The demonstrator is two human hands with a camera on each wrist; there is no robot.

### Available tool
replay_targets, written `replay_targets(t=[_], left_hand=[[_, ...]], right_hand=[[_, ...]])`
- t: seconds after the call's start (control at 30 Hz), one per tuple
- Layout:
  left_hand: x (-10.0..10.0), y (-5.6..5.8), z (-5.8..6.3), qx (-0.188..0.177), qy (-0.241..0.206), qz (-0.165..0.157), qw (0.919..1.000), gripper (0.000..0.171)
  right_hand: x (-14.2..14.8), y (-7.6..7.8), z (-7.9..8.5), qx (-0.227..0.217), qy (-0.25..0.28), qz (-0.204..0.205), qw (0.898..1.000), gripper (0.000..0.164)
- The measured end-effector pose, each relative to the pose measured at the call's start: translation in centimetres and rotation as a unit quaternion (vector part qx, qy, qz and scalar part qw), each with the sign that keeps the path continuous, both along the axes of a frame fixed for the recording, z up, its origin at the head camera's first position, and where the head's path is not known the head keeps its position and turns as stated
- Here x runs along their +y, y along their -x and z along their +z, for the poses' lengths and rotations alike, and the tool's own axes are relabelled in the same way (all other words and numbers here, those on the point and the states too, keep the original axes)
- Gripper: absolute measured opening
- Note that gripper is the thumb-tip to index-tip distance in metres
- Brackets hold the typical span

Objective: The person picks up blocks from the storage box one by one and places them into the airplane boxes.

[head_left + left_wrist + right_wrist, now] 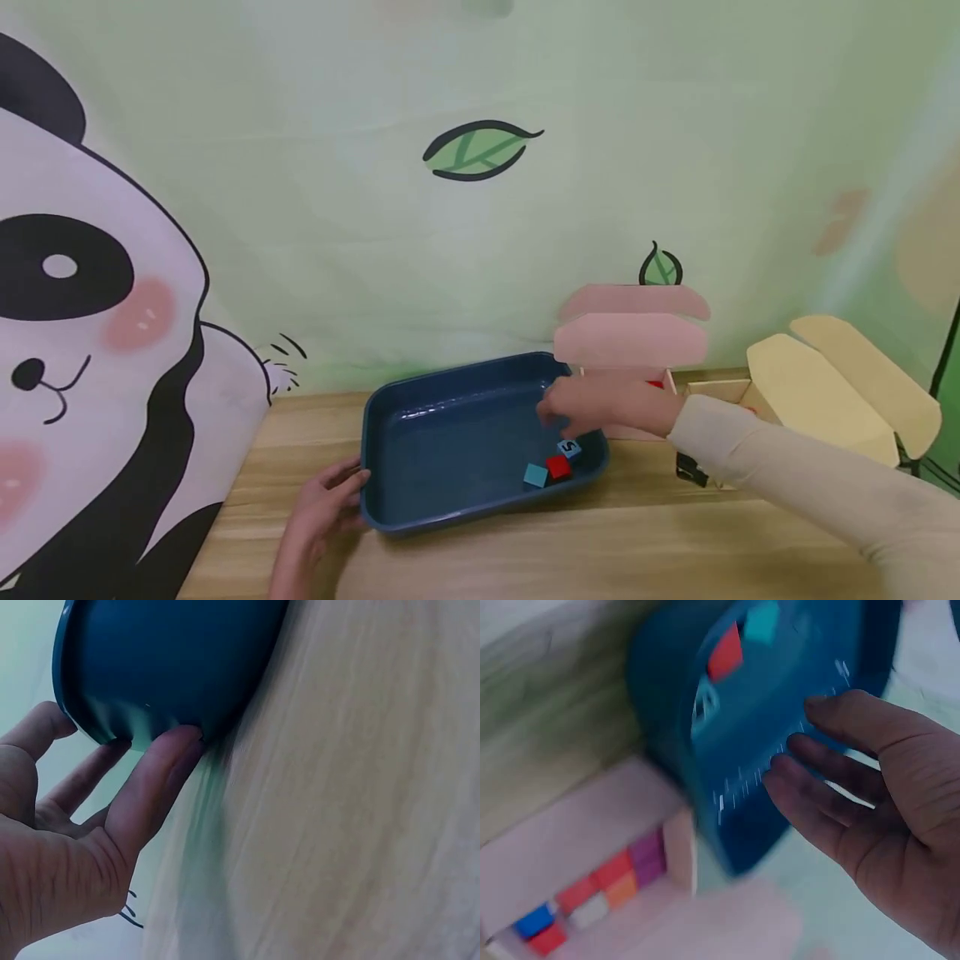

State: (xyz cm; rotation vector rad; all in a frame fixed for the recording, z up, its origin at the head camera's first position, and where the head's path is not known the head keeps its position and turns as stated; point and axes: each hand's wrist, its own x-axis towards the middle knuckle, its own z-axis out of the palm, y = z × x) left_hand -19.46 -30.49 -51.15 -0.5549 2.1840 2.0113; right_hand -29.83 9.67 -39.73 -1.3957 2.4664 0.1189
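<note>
A dark blue tray [450, 450] lies on the wooden table. Its right end holds a red block [558, 467] between two light blue blocks, a plain light blue block [536, 476] and a light blue block with a black mark [569, 449]. My left hand [327, 506] touches the outside of the tray's left end, with thumb and fingertips against the wall in the left wrist view. Above the tray's right part hovers my right hand [581, 402], its fingers loosely bent and nothing between them in the right wrist view [885, 795].
Just right of the tray stands an open pink box [630, 342] with several coloured blocks [615, 870] inside. Farther right is an open yellow box [817, 400], partly behind my right sleeve. A small black object [690, 469] lies by it. A printed cloth [360, 250] hangs behind the table.
</note>
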Motion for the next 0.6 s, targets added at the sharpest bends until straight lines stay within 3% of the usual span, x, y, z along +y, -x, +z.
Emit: replay_targets(t=[0.17, 0.3, 0.6], left_hand=[[0.3, 0.2, -0.8, 0.003, -0.009, 0.007, 0.9999, 0.056], [0.4, 0.2, -1.2, 0.006, -0.025, 0.01, 0.9996, 0.056], [-0.3, 0.1, -0.9, -0.001, -0.027, 0.02, 0.9994, 0.055]], right_hand=[[-3.8, -0.5, -2.6, -0.053, -0.065, 0.051, 0.995, 0.033], [-5.3, -0.6, -4.2, -0.053, -0.093, 0.082, 0.991, 0.034], [-7.1, -0.4, -4.7, -0.03, -0.121, 0.145, 0.982, 0.031]])
